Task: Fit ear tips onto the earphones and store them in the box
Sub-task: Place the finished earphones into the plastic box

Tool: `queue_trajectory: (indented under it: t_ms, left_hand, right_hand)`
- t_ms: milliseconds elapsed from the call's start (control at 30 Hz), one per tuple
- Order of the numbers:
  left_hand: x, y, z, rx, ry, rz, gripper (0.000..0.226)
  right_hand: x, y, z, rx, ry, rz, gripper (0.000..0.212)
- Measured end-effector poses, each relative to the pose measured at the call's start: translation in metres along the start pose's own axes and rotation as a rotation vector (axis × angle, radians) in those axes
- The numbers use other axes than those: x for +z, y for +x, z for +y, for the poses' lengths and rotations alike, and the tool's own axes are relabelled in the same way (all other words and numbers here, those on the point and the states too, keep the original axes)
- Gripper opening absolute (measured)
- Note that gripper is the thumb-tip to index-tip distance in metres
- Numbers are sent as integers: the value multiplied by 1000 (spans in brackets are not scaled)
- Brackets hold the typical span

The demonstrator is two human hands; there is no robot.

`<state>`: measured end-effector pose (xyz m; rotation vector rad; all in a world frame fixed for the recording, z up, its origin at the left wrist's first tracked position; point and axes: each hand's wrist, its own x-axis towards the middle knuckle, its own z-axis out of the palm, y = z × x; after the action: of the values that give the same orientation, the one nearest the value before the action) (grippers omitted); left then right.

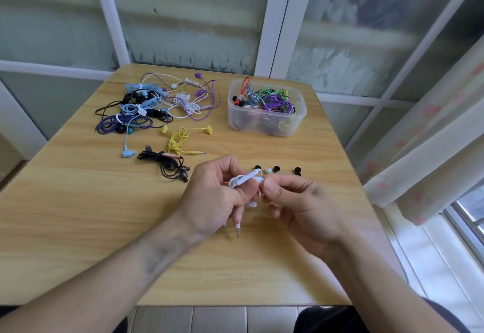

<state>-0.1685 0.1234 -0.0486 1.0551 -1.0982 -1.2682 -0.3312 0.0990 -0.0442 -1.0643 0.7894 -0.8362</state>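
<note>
My left hand [214,196] and right hand [298,201] meet just above the near half of the table [78,201], both curled around one white earphone set [246,178]. The left fingers are wrapped round its bundled cable, with the plug [238,229] hanging out below the palm; my right thumb and forefinger pinch the end of it, where an earbud would be (the bud itself is hidden by my fingertips).

Just beyond my knuckles I count four loose ear tips [276,169] in a row: three black, one pale green.

Further back on the left lie one yellow earphone set [178,140], one black set [167,164], and a tangled heap of blue, purple, white and black sets [154,105], too knotted to count. On the right, well apart from my hands, stands one clear plastic box [264,126], holding a mix of coloured earphones.

The table is light wood-grain with rounded corners. Behind it are frosted panes in white frames [275,18], and a pale curtain [432,136] hangs at the right.
</note>
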Motion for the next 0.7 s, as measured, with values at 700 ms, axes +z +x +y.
queue_trajectory:
  t_ms: [700]
  left_hand:
    - [2,-3,14,-228,-190,68,17]
  right_hand:
    - [4,5,-1,-771,-755,221,21]
